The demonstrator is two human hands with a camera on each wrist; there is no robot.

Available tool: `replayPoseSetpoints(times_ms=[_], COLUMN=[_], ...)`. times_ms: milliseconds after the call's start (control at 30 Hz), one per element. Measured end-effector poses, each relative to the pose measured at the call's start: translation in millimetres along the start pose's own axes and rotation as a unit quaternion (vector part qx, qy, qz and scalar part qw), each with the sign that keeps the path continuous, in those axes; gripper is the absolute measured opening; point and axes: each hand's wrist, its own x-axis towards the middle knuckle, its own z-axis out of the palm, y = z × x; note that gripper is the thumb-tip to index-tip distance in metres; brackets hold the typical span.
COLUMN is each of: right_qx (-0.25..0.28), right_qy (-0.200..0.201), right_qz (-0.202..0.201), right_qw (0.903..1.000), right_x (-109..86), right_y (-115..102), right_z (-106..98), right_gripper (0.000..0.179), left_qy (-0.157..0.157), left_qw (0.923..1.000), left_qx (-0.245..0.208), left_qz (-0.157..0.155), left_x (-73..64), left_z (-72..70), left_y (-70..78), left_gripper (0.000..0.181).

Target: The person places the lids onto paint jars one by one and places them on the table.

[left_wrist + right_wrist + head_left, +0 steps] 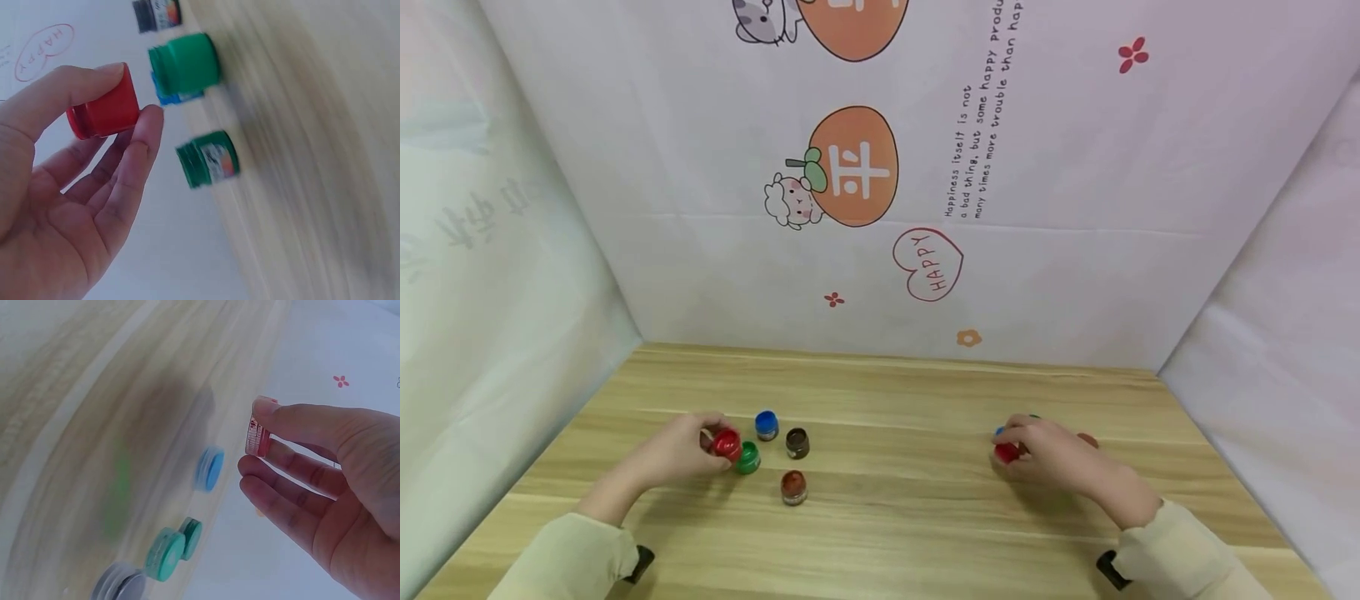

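Observation:
My left hand [688, 448] holds an open red paint jar [727, 444] between thumb and fingers, just above the table. Beside it stand a green jar [748, 457], a blue jar [767, 426], a dark jar [797, 443] and a reddish-brown jar [793, 488], all uncapped. The left wrist view also has a darker green jar [211, 159] below the bright green one [187, 62]. Over on the right, my right hand [1048, 454] pinches a red lid [257, 428] by its edges. Near that hand lie a blue lid [210, 469], two green lids [164, 554] and a grey-looking lid [119, 584].
A brown lid [1087, 440] lies beyond the right wrist, partly covered. The wood-grain table [902, 500] ends at a printed white backdrop [1037, 275], with white sheets [1292, 350] on both sides. Dark bands [640, 564] circle both sleeves.

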Motion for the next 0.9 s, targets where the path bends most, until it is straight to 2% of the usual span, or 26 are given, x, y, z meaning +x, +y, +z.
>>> replayPoseSetpoints(times_ms=[233, 467, 700, 900], right_qx=[-0.003, 0.023, 0.019, 0.026], right_qy=[0.008, 0.001, 0.006, 0.008], right_qz=[-0.021, -0.028, -0.040, -0.051], right_qw=[0.9998, 0.9993, 0.9990, 0.9983], right_x=[8.4, 14.0, 22.5, 27.8], right_y=[-8, -18, -25, -30], right_z=[-3, -11, -20, -24], right_gripper=[0.026, 0.029, 0.033, 0.031], left_qy=[0.010, 0.012, 0.011, 0.014], left_qw=[0.9990, 0.9960, 0.9894, 0.9822], left_qx=[-0.041, -0.087, -0.143, -0.187], left_qz=[0.010, -0.012, 0.019, 0.015], left_x=[0.3, 6.3, 16.5, 27.5], left_z=[-1.7, 3.3, 17.5, 33.7], left_y=[14.4, 30.3, 48.4, 62.2], left_gripper=[0.040, 0.049, 0.048, 0.050])
